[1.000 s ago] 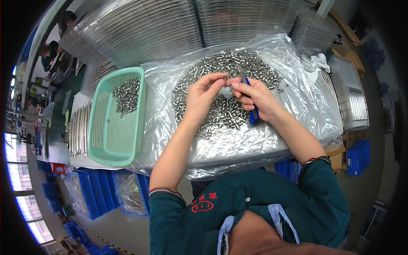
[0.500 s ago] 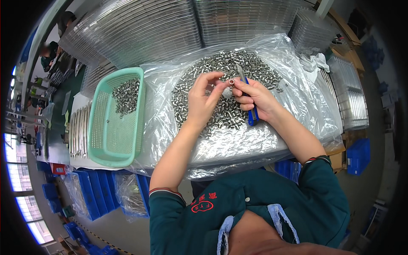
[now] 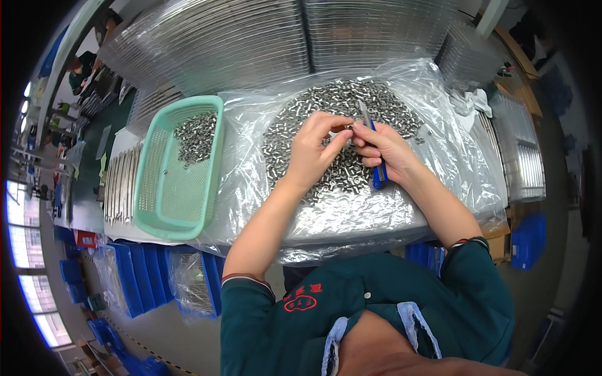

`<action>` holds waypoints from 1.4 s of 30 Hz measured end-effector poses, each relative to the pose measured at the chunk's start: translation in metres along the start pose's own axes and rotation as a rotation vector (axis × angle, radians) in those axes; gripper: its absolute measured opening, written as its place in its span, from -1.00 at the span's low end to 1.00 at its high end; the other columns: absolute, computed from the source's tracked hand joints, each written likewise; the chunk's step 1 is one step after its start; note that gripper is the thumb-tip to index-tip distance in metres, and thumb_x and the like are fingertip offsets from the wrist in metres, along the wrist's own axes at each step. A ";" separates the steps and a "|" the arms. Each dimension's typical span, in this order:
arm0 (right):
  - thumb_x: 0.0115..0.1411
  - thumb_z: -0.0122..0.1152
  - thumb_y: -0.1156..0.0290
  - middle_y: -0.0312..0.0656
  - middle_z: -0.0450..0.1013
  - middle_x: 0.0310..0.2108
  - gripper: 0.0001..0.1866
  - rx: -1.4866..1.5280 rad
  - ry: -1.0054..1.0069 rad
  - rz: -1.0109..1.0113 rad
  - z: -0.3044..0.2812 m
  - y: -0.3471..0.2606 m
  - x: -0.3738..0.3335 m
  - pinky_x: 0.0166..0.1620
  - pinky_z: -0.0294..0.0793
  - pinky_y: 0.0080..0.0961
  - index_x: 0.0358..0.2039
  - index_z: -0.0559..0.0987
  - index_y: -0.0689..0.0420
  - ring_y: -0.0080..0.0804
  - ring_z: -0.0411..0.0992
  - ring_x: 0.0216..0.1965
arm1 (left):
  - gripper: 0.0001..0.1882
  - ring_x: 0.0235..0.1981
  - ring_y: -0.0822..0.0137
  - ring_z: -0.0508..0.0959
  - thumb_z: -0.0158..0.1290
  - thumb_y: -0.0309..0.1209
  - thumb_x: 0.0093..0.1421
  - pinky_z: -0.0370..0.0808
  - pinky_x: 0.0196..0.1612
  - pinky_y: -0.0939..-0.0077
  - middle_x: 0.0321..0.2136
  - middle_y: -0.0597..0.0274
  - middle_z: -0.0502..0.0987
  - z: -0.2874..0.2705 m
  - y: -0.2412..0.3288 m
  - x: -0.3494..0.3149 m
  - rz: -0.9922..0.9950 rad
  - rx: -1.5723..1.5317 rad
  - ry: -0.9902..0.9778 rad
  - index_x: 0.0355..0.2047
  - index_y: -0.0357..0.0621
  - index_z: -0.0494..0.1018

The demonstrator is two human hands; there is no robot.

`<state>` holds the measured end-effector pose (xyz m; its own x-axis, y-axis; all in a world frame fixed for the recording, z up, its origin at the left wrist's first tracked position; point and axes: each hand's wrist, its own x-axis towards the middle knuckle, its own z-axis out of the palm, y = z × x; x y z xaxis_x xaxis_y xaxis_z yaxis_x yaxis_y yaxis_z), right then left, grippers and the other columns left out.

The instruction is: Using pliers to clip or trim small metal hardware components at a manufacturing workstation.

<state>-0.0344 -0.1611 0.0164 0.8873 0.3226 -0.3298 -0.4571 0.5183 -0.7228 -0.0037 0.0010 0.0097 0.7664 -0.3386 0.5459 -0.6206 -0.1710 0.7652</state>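
We're gripping the blue knife [image 3: 380, 175] in our right hand [image 3: 390, 149], its blade [image 3: 364, 112] pointing forward beyond that hand, long axis leaning slightly left, while our left hand [image 3: 315, 149] pinches a small metal piece [image 3: 349, 127] alongside.

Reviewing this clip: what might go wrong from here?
The knife in the right hand has its blade bared close to the left hand, so a slip might cut a finger. The small metal piece at the fingertips might drop into the pile of similar pieces below and be hard to find again.
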 end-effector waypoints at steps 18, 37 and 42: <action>0.22 -0.04 0.22 -0.43 0.24 -0.65 -0.76 0.077 -0.012 -0.105 -0.007 0.000 -0.001 -0.74 0.03 -0.86 -0.35 0.40 0.15 -0.80 0.04 -0.74 | -0.73 -0.55 0.64 0.36 -0.10 -0.24 0.22 0.30 -0.51 0.79 -0.53 0.39 0.43 -0.038 -0.025 0.010 -0.323 -0.510 0.396 -0.22 -0.17 0.39; 0.25 -0.17 0.15 -0.42 0.22 -0.60 -0.66 0.090 0.088 -0.215 0.003 -0.001 -0.002 -0.60 0.19 -0.76 -0.19 0.37 0.17 -0.75 0.13 -0.66 | -0.80 -0.50 0.61 0.41 -0.08 -0.38 0.21 0.36 -0.40 0.75 -0.54 0.37 0.44 -0.029 -0.030 0.006 -0.259 -0.313 0.251 -0.22 -0.21 0.41; 0.25 -0.17 0.12 -0.42 0.22 -0.60 -0.64 0.085 0.102 -0.231 0.002 -0.001 -0.002 -0.58 0.24 -0.72 -0.20 0.37 0.16 -0.73 0.15 -0.66 | -0.79 -0.48 0.57 0.42 -0.05 -0.37 0.18 0.37 -0.38 0.73 -0.53 0.38 0.45 -0.028 -0.027 0.005 -0.276 -0.287 0.249 -0.23 -0.20 0.42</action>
<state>-0.0357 -0.1606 0.0188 0.9684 0.1087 -0.2244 -0.2414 0.6349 -0.7339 0.0216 0.0293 0.0013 0.9346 -0.0785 0.3469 -0.3437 0.0515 0.9376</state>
